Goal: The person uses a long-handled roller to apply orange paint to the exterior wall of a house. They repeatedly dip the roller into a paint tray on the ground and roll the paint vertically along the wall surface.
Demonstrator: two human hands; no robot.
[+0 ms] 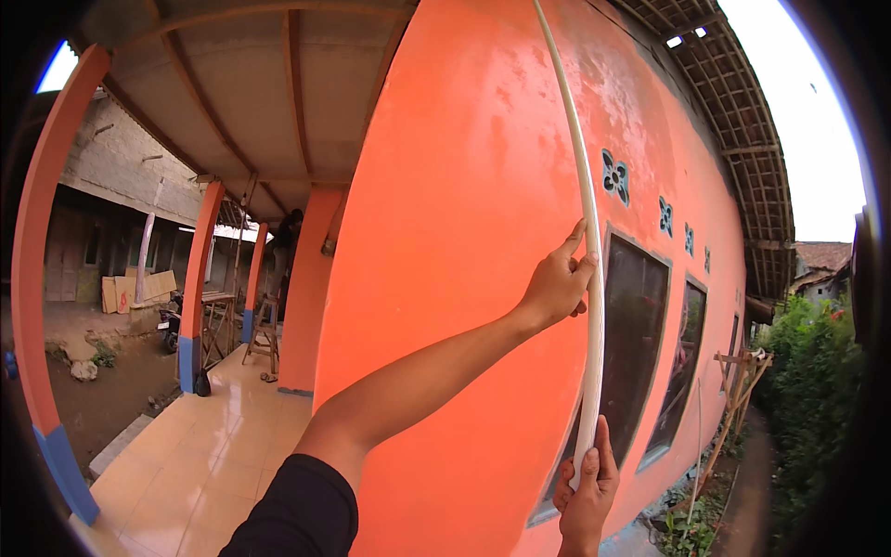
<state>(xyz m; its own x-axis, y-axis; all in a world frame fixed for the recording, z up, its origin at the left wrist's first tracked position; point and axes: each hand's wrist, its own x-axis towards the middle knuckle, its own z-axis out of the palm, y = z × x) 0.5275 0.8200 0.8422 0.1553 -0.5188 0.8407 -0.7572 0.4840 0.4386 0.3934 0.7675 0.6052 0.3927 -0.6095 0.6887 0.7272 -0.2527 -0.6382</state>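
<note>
A long pale pole [596, 362], its material unclear, rises in front of an orange painted wall [445, 250] and runs out of the top of the view. My left hand [557, 282] grips it around mid-height, with the index finger stretched up along the shaft. Lower down, my right hand [589, 491] is closed around the pole's bottom end. The pole's upper end is out of sight. Patches of uneven colour mark the upper wall. Just right of my left hand is a dark glass window [632, 306], partly behind the pole.
Flower-shaped vents [615, 178] and a second window [676, 369] continue along the wall, under a tiled roof overhang [738, 132]. At left, a tiled porch [202, 452] has orange-and-blue posts [52, 278], a wooden stool [264, 341] and another person [284, 240]. Wooden trestle [739, 390] stands right.
</note>
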